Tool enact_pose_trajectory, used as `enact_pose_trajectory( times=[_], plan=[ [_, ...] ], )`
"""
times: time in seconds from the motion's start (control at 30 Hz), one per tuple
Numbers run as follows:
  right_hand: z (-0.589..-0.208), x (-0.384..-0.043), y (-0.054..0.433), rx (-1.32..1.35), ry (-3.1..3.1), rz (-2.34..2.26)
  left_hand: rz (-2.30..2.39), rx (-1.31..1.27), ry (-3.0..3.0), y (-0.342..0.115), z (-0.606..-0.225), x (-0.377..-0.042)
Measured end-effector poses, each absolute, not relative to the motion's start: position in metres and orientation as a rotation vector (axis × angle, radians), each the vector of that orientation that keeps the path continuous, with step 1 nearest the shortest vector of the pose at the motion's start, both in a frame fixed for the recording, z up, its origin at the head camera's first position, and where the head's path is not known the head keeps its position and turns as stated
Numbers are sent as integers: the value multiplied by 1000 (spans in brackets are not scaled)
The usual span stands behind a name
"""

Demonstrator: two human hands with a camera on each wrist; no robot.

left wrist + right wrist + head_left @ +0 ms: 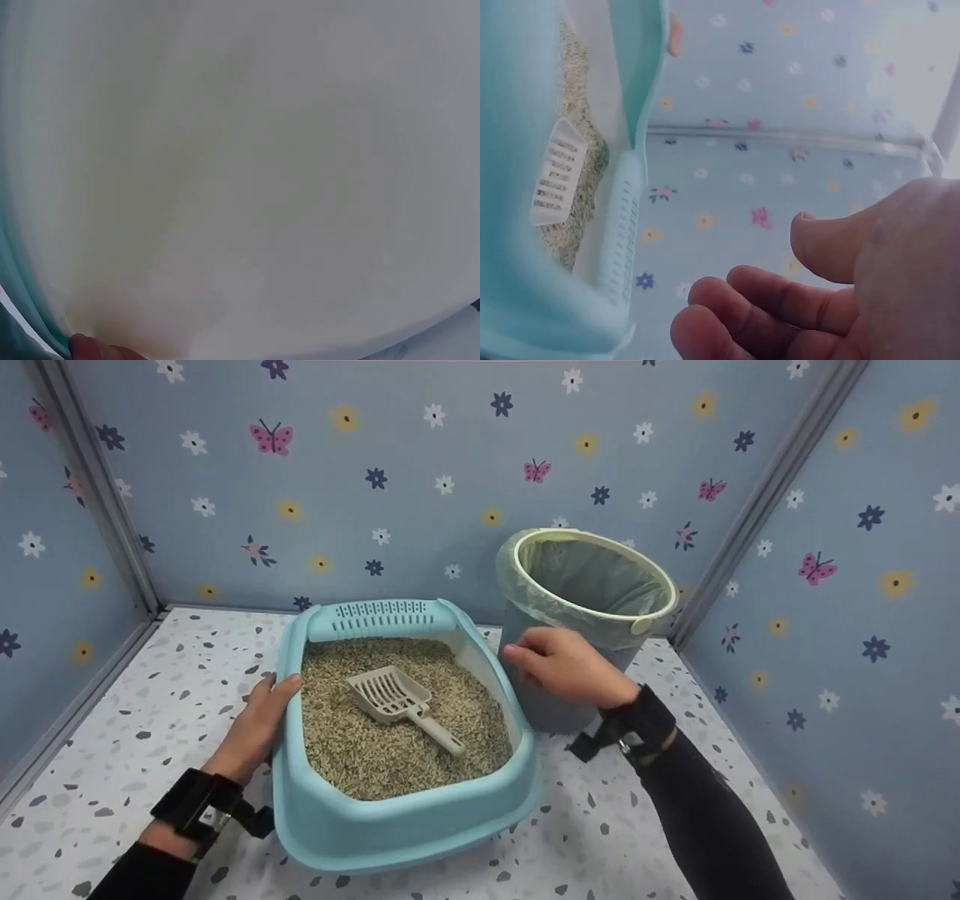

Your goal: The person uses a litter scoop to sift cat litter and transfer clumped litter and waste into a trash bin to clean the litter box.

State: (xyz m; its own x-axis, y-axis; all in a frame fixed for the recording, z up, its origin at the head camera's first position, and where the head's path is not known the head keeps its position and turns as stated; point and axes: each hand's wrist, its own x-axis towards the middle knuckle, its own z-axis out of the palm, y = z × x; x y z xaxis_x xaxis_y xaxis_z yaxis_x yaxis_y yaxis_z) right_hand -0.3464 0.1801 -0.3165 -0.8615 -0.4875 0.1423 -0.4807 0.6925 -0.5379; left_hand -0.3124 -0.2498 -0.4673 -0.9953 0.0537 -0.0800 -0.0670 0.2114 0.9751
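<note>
A light blue cat litter box (409, 834) stands on the speckled surface, filled with tan granular litter (375, 761). On the litter lies a beige slotted litter scoop (390, 695), its handle pointing toward the front right. My left hand (259, 724) grips the box's left rim, with the thumb over the edge; a bit of its fingers (97, 349) shows at the rim in the left wrist view. Raised between the box and the bin, my right hand (559, 664) holds nothing. Its fingers (742, 311) are loosely bent, the thumb apart from them, in the right wrist view.
Behind my right hand, a grey bin (540, 697) with a translucent liner and a cream ring (517, 566) stands at the back right. Blue flowered panels (420, 502) enclose the back and both sides. The white speckled tabletop (600, 840) lies beneath everything.
</note>
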Motion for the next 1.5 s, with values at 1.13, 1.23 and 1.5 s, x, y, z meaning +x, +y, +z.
enact_pose_trajectory(
  times=[1.13, 1.23, 1.5],
  plan=[
    [-490, -335, 182, -162, 2491, -1797, 1617, 162, 2378, -264, -440, -279],
    [-490, -331, 181, -191, 2328, -1839, 1616, 173, 2347, -276, -443, -286],
    [-493, -355, 181, -174, 2117, -1925, 1484, 213, 2361, -277, -434, -241]
  ],
)
